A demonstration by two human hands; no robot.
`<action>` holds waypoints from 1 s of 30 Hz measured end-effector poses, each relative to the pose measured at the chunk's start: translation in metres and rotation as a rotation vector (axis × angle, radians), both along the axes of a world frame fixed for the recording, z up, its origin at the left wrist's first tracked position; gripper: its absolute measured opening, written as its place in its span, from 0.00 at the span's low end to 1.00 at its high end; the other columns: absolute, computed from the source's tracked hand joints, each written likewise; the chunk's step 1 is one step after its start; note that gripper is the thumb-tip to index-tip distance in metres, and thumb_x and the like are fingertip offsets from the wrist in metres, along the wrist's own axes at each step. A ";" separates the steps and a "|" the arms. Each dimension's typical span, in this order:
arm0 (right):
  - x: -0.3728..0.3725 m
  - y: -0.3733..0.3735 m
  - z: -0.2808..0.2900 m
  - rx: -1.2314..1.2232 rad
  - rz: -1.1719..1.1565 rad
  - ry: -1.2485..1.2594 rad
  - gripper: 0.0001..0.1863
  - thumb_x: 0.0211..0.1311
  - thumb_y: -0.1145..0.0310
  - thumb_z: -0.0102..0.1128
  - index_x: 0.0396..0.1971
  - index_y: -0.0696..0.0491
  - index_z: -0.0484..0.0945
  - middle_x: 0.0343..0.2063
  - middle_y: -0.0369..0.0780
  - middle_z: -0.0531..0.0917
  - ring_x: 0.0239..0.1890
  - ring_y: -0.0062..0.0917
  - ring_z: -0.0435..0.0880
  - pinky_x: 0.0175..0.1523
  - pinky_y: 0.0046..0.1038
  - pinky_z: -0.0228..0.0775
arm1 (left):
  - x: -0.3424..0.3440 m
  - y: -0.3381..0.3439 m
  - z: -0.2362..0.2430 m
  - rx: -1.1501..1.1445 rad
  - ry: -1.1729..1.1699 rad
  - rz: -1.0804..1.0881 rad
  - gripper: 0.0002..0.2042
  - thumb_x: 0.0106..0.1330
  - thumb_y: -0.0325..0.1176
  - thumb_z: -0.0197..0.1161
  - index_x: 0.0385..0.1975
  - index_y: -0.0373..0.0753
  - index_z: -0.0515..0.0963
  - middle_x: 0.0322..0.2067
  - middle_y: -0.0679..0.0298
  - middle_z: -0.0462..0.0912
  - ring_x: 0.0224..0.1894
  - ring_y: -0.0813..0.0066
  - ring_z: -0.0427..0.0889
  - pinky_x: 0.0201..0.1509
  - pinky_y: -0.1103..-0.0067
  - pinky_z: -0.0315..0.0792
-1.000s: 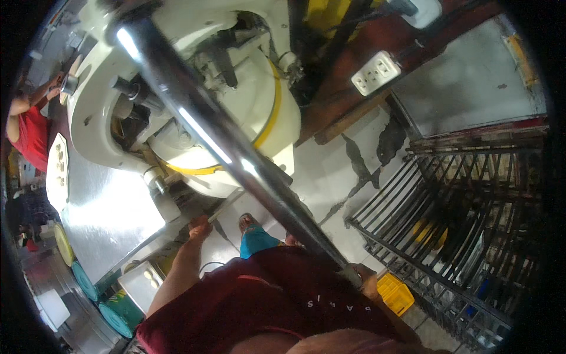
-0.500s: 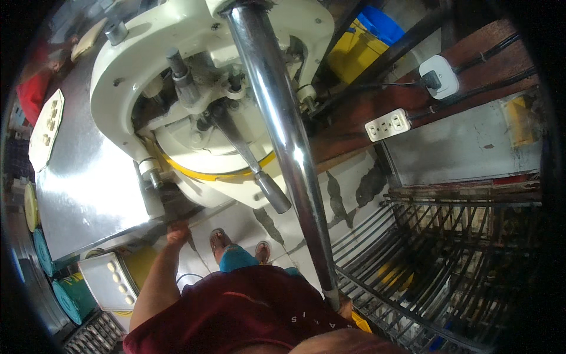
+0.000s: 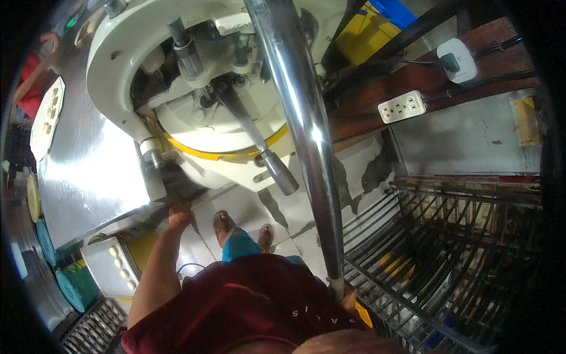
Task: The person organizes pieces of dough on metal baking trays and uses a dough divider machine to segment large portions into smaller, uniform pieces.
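Observation:
A long chrome lever [image 3: 306,130] runs down in front of a cream-coloured press-like machine [image 3: 106,76]. My right hand [image 3: 349,298] is closed around the lever's lower end at my right side, partly hidden by my body. To the left, my left hand [image 3: 180,215] is low beside the machine's base, close under the metal table's edge; its fingers are too dark and turned away to make out. A smaller crank handle with a grey grip [image 3: 278,171] juts from the machine's front, above a yellow-edged round plate [image 3: 218,154], with neither hand on it.
A steel table [image 3: 88,194] at left bears a pale tray of dough pieces [image 3: 48,118]; another tray [image 3: 109,265] sits lower. Teal lidded buckets [image 3: 73,286] stand beside it. At right are a black metal rack [image 3: 424,253] and a power strip [image 3: 402,106]. Another person's red sleeve shows far left.
The view has shifted slightly, so the machine and lever appear a little farther right. My hands keep about the same places. The other person's arm at far left has moved.

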State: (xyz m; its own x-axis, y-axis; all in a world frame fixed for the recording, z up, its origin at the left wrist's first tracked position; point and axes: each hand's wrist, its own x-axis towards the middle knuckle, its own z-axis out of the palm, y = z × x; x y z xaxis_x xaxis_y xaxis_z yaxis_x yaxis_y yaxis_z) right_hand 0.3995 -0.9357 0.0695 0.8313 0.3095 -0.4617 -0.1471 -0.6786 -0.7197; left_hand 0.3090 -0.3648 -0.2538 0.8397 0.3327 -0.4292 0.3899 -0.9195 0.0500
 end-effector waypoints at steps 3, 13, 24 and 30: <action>0.000 -0.004 0.003 -0.061 0.017 0.058 0.23 0.46 0.61 0.75 0.42 0.58 0.84 0.40 0.45 0.87 0.41 0.34 0.87 0.49 0.32 0.77 | -0.001 -0.001 -0.006 0.054 0.047 0.024 0.20 0.60 0.45 0.63 0.50 0.44 0.79 0.46 0.55 0.84 0.52 0.52 0.82 0.58 0.54 0.72; -0.026 -0.059 -0.044 -0.049 -0.111 0.104 0.23 0.50 0.64 0.74 0.46 0.59 0.82 0.40 0.42 0.87 0.39 0.30 0.85 0.46 0.30 0.76 | -0.003 -0.005 -0.027 0.124 -0.035 -0.044 0.22 0.63 0.46 0.59 0.55 0.42 0.73 0.51 0.55 0.80 0.53 0.53 0.79 0.55 0.54 0.70; -0.005 -0.045 -0.055 0.005 -0.115 0.017 0.19 0.53 0.64 0.72 0.43 0.59 0.83 0.37 0.41 0.87 0.36 0.28 0.85 0.43 0.29 0.76 | 0.021 -0.011 0.022 -0.074 0.002 0.121 0.12 0.62 0.34 0.56 0.40 0.40 0.82 0.40 0.52 0.86 0.44 0.52 0.86 0.49 0.59 0.78; 0.010 -0.044 -0.058 0.023 -0.053 0.015 0.17 0.55 0.64 0.71 0.42 0.59 0.84 0.35 0.40 0.86 0.34 0.26 0.84 0.41 0.29 0.76 | -0.001 -0.015 0.012 0.039 -0.165 0.067 0.10 0.61 0.33 0.58 0.38 0.40 0.84 0.38 0.51 0.87 0.42 0.55 0.87 0.46 0.62 0.80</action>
